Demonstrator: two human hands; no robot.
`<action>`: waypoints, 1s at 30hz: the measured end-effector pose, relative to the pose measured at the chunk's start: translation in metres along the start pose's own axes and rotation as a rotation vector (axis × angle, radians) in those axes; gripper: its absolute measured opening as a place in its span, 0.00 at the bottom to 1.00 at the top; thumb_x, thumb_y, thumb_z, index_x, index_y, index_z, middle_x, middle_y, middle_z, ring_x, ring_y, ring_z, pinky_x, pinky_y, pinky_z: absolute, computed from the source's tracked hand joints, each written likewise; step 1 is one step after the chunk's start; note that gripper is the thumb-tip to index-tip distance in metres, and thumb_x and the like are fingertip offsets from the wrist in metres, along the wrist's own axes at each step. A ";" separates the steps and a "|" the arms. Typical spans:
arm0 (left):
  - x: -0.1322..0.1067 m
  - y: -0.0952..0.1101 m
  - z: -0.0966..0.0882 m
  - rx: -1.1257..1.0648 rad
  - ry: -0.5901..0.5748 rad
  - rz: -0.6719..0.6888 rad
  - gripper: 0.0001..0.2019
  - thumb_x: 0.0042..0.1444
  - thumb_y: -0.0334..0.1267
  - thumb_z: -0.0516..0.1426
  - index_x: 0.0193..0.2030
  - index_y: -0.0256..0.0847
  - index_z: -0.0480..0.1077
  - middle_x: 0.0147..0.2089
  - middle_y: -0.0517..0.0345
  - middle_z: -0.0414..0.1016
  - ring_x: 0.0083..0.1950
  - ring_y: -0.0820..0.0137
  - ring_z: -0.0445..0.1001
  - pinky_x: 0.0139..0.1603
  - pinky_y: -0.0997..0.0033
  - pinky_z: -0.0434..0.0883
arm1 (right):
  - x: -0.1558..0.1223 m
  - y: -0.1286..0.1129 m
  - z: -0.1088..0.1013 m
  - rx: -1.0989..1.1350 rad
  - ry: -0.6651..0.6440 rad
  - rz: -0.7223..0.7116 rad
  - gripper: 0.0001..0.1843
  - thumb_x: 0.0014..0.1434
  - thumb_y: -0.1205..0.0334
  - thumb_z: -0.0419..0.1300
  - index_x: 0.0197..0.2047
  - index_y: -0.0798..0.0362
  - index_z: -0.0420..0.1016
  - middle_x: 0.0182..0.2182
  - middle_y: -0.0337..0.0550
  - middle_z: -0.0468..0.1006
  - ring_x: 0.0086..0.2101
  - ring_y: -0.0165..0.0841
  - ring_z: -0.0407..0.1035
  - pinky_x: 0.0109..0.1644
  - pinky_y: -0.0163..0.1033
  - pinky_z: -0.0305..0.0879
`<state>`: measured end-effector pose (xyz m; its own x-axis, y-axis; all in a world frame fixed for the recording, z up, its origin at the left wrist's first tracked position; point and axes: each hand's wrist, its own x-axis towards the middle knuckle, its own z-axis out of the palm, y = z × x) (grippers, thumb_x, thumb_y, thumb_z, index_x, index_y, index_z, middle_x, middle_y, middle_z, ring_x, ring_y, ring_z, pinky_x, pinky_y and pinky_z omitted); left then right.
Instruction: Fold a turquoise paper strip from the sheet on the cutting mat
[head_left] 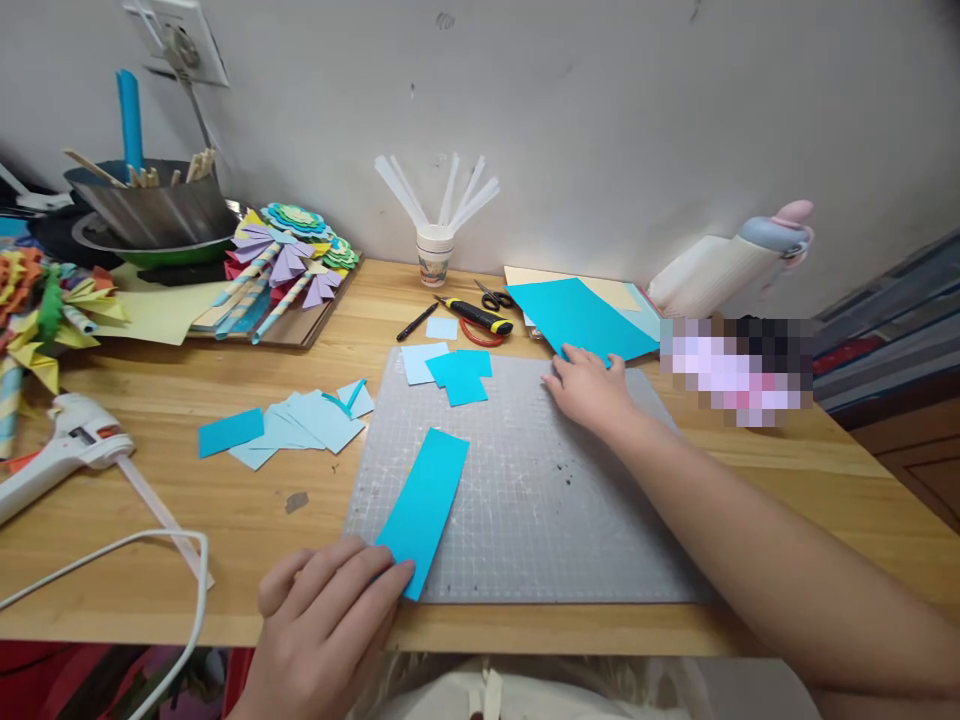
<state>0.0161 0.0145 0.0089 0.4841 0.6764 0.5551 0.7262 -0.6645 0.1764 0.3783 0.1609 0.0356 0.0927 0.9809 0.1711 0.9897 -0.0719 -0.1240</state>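
My left hand (326, 615) is at the near edge of the grey cutting mat (540, 490), with fingers pinched on the near end of a long blue paper strip (426, 503) that lies across the mat. Across the mat, my right hand (589, 388) rests at the far right corner. Its fingers touch the corner of a large blue paper sheet (581, 317) that lies on the wooden table (187, 400). Small blue paper squares (459, 376) lie at the mat's far edge.
Light blue paper pieces (300, 425) lie left of the mat. A white glue gun (64, 450) with its cord sits at the left. A utility knife (480, 316), scissors (495, 297), a pen (416, 322), a cup of glue sticks (435, 252) and paper flowers (289, 255) stand behind.
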 end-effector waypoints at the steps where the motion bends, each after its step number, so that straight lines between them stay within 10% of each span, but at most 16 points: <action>1: 0.000 0.000 0.001 -0.006 -0.002 -0.002 0.16 0.58 0.25 0.57 0.47 0.52 0.69 0.39 0.63 0.81 0.43 0.64 0.75 0.46 0.59 0.61 | 0.003 0.005 -0.002 -0.031 0.010 0.008 0.18 0.63 0.60 0.51 0.51 0.55 0.76 0.61 0.59 0.66 0.59 0.54 0.59 0.59 0.72 0.41; 6: 0.002 0.001 0.004 -0.057 0.022 -0.001 0.15 0.57 0.24 0.56 0.46 0.49 0.71 0.40 0.61 0.80 0.44 0.65 0.74 0.47 0.59 0.60 | 0.028 0.040 -0.028 -0.152 0.105 0.013 0.23 0.64 0.65 0.45 0.59 0.52 0.70 0.65 0.55 0.62 0.61 0.50 0.58 0.58 0.70 0.47; 20: -0.001 0.013 0.001 -0.071 0.046 0.006 0.11 0.60 0.30 0.57 0.46 0.46 0.76 0.39 0.59 0.79 0.42 0.68 0.74 0.45 0.64 0.60 | 0.022 0.056 -0.008 -0.298 0.117 -0.547 0.15 0.64 0.70 0.51 0.33 0.49 0.77 0.47 0.44 0.77 0.53 0.40 0.66 0.60 0.59 0.46; 26: -0.013 0.013 0.002 -0.034 0.081 -0.024 0.15 0.57 0.27 0.59 0.50 0.44 0.75 0.38 0.57 0.78 0.40 0.69 0.72 0.42 0.67 0.61 | -0.023 -0.008 -0.022 0.191 0.387 -0.496 0.02 0.61 0.64 0.57 0.38 0.49 0.69 0.31 0.41 0.76 0.33 0.35 0.71 0.45 0.47 0.63; 30: -0.006 0.017 0.000 -0.052 0.157 -0.107 0.14 0.58 0.25 0.58 0.48 0.42 0.76 0.36 0.56 0.78 0.38 0.68 0.71 0.41 0.66 0.60 | -0.068 -0.080 -0.018 0.816 0.208 -0.352 0.04 0.62 0.67 0.54 0.39 0.48 0.64 0.27 0.35 0.70 0.27 0.30 0.67 0.33 0.38 0.63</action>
<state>0.0254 -0.0005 0.0080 0.3208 0.6888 0.6501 0.7412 -0.6099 0.2805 0.2950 0.0969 0.0519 -0.1037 0.8641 0.4926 0.5875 0.4528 -0.6706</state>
